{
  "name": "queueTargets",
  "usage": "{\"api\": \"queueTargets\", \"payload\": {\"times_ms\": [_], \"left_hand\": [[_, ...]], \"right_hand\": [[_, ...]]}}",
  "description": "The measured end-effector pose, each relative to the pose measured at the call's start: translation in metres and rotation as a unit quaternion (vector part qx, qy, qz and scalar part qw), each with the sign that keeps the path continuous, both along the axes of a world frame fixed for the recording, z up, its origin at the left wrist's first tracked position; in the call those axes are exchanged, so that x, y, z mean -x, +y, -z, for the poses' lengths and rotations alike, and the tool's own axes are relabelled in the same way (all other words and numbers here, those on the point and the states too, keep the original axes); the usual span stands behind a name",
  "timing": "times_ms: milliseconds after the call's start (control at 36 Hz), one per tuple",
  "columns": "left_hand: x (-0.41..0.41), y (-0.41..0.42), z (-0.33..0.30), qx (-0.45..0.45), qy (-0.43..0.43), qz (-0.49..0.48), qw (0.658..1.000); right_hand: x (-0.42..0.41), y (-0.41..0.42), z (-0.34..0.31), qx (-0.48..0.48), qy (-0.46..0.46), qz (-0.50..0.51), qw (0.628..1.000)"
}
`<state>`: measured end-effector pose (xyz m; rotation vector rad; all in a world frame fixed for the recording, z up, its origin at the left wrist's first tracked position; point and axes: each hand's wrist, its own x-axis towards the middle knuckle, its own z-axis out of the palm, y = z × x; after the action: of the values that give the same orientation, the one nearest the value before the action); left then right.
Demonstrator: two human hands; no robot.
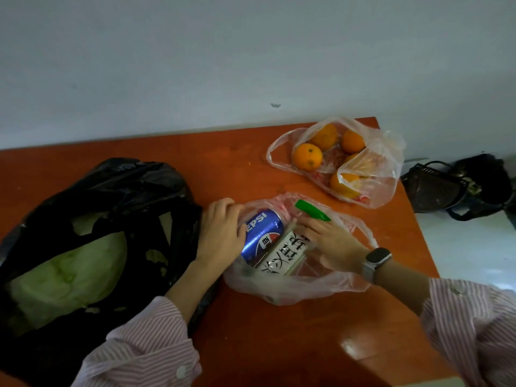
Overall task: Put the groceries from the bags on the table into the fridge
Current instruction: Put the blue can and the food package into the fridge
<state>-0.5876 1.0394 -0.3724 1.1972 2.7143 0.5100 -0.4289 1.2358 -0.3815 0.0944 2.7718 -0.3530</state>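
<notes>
while hands part the clear bag (293,289), black bag (83,247) left, oranges (307,156) behind

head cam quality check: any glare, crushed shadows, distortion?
Head view: dim overall; glossy orange table shows a bright glare patch near the bottom right; black plastic bag is crushed to near-black, folds barely readable; blue Pepsi can label is legible; wide-angle lens bows the table's far edge; the corners are soft.
</notes>
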Motion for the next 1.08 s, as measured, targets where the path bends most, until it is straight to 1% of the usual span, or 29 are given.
{"api": "queueTargets", "payload": {"times_ms": [28, 56, 111, 167, 222, 333, 389, 444, 500, 556, 583, 639, 667, 750, 806, 889, 972, 1000, 1083], "left_hand": [[-0.003, 0.006, -0.003, 0.009, 0.001, 0.031, 0.999], [-0.008, 0.014, -0.004, 0.034, -0.021, 0.056, 0.998], [-0.016, 0.026, 0.001, 0.107, -0.062, 0.083, 0.989], [-0.021, 0.03, 0.009, 0.15, -0.083, 0.08, 0.982], [-0.022, 0.03, 0.017, 0.161, -0.094, 0.061, 0.981], [-0.013, 0.031, 0.018, 0.13, -0.152, 0.025, 0.98], [-0.01, 0.029, 0.014, 0.104, -0.167, 0.011, 0.98], [-0.009, 0.025, 0.01, 0.061, -0.179, -0.012, 0.982], [-0.01, 0.018, 0.006, 0.016, -0.201, -0.036, 0.979], [-0.013, 0.011, 0.002, -0.028, -0.226, -0.052, 0.972], [-0.014, 0.008, 0.0, -0.048, -0.234, -0.056, 0.969], [-0.019, 0.002, -0.003, -0.076, -0.233, -0.06, 0.968], [-0.022, -0.001, -0.004, -0.085, -0.23, -0.061, 0.968], [-0.03, -0.004, -0.008, -0.101, -0.222, -0.066, 0.968], [-0.033, -0.006, -0.01, -0.105, -0.215, -0.075, 0.968], [-0.039, -0.008, -0.013, -0.117, -0.213, -0.088, 0.966], [-0.046, -0.009, -0.016, -0.131, -0.21, -0.098, 0.964], [-0.049, -0.01, -0.017, -0.135, -0.208, -0.1, 0.964], [-0.056, -0.013, -0.018, -0.149, -0.196, -0.11, 0.963]], "right_hand": [[0.0, 0.001, -0.002, -0.017, -0.019, -0.017, 1.0], [-0.001, 0.003, -0.003, -0.031, -0.024, -0.026, 0.999], [-0.003, 0.007, -0.001, -0.038, -0.026, -0.025, 0.999], [-0.004, 0.012, 0.005, -0.041, -0.026, -0.026, 0.998], [-0.003, 0.012, 0.008, -0.054, -0.014, -0.029, 0.998], [0.001, 0.008, 0.009, -0.077, 0.013, -0.025, 0.997], [0.0, 0.01, 0.01, -0.084, 0.035, -0.048, 0.995], [-0.004, 0.014, 0.011, -0.091, 0.061, -0.068, 0.992], [-0.008, 0.015, 0.01, -0.113, 0.072, -0.066, 0.989], [-0.01, 0.017, 0.01, -0.135, 0.061, -0.03, 0.989], [-0.01, 0.02, 0.011, -0.14, 0.054, 0.006, 0.989], [-0.009, 0.026, 0.009, -0.142, 0.043, 0.077, 0.986], [-0.008, 0.029, 0.009, -0.138, 0.035, 0.092, 0.986], [-0.007, 0.03, 0.005, -0.092, 0.072, 0.084, 0.99], [-0.006, 0.027, 0.002, -0.057, 0.083, 0.099, 0.99], [-0.004, 0.023, -0.004, 0.017, 0.092, 0.172, 0.981], [-0.003, 0.019, -0.007, 0.038, 0.106, 0.235, 0.965], [-0.002, 0.019, -0.007, 0.044, 0.094, 0.261, 0.96], [0.003, 0.02, -0.004, 0.068, -0.006, 0.324, 0.943]]}}
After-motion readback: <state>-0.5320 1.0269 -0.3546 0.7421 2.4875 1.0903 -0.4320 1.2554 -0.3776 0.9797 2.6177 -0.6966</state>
